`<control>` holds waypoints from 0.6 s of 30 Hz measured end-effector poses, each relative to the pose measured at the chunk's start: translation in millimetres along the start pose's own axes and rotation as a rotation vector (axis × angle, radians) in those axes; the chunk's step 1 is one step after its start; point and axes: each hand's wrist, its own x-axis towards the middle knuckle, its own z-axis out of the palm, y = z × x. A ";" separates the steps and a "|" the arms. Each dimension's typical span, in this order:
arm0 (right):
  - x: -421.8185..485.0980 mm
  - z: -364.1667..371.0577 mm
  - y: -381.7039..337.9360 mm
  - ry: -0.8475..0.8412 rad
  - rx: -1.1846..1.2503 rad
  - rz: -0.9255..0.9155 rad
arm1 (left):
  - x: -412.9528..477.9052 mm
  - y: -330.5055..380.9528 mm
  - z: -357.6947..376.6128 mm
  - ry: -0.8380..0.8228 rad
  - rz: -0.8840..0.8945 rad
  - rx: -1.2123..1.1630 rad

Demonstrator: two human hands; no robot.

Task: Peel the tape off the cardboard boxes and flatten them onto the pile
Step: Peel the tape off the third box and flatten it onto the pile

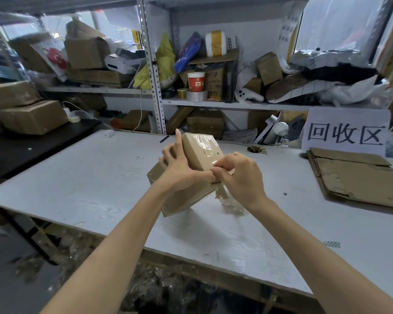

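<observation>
Filling the upper half of the frame, steel shelving holds a clutter of cartons and packaging. Below it the white counter runs from the left edge to the lower right. At right of centre on the counter lies the pile of flattened cardboard, in front of a printed paper sign; this is presumably where each finished carton is laid.

At the centre of the frame the cardboard box is tipped up on one lower corner, its taped face turned toward the viewer, most likely to bring the seam within reach. It is unflattened and well apart from the pile.

The left hand grips the box from the left, thumb raised along the upper edge and fingers curled against the side, steadying it against the pull. The right hand meets it at the box's near edge, fingers bunched and pinching the clear tape, a loose strip of which hangs crumpled beneath that hand. The box thus sits between the hands and touches both.
</observation>
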 end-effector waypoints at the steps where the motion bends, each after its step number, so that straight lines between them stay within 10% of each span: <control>1: 0.4 -0.6 -0.7 -0.009 -0.019 -0.032 | 0.3 -0.5 0.0 0.003 -0.002 0.000; 18: 7.1 -1.7 8.4 -0.049 0.129 0.175 | 1.3 -6.7 0.5 0.020 0.032 -0.021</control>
